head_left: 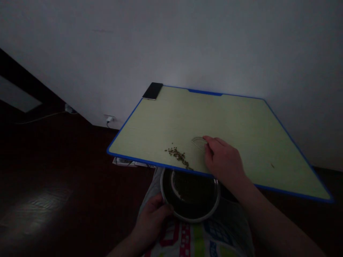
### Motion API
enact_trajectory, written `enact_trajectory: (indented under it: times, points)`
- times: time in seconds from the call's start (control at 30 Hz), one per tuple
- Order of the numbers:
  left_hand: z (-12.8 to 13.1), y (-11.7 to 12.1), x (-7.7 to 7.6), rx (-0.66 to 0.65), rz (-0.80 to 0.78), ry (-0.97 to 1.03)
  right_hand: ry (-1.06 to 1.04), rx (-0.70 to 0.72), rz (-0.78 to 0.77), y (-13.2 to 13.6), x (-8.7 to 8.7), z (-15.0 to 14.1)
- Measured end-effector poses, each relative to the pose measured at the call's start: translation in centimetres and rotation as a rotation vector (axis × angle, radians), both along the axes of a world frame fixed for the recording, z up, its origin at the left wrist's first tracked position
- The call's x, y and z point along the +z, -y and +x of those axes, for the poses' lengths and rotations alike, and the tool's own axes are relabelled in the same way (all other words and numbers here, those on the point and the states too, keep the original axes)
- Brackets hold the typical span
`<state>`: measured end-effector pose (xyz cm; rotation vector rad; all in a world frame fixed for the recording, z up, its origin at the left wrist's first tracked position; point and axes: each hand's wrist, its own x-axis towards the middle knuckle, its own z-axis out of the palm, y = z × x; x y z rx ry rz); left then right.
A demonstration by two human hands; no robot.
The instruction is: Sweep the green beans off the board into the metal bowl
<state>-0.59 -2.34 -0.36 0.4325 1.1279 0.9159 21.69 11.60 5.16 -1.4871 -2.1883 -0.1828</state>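
My right hand (223, 159) is over the pale yellow board-like table (227, 117), pinching a thin, clear half-round piece (197, 141) that looks like a protractor. Just left of this piece lies a small scatter of brown grains (178, 155), trailing to the table's blue front edge. Below that edge, on my lap, sits a round metal bowl (197, 218) with a dark inside; what it contains is too dim to make out. My left hand (152, 216) grips the bowl's rim at its lower left, thumb on top. The table edge hides the bowl's far side.
A dark phone or tablet (153, 90) lies at the table's far left corner, against the wall (171, 43). A small dark speck (272, 165) is on the right of the tabletop. A plugged-in charger (109, 119) juts from the wall at left, above the dark floor (53, 178).
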Motion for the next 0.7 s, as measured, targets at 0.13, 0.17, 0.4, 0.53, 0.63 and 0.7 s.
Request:
enact_trajectory:
  times: [0.13,0.17,0.4,0.53,0.63,0.7]
  points:
    - [-0.2,0.1,-0.1,-0.008,0.006,0.026,0.003,-0.059,0.022,-0.6,0.0,0.6]
    - [-0.2,0.2,-0.3,-0.008,0.007,0.015,0.003,-0.046,0.033,-0.6,0.0,0.9]
    - [-0.3,0.3,-1.4,-0.004,0.009,0.031,-0.018,0.217,0.052,0.4,0.1,1.6]
    - [-0.1,0.1,-1.0,-0.007,0.003,0.005,-0.036,0.299,0.017,0.2,0.3,1.1]
    - [0.1,0.1,-0.6,-0.006,-0.004,-0.003,-0.035,0.344,0.000,-0.2,0.5,0.9]
    - [0.1,0.1,-0.5,0.004,-0.008,0.006,-0.038,0.390,-0.001,-0.3,0.6,1.0]
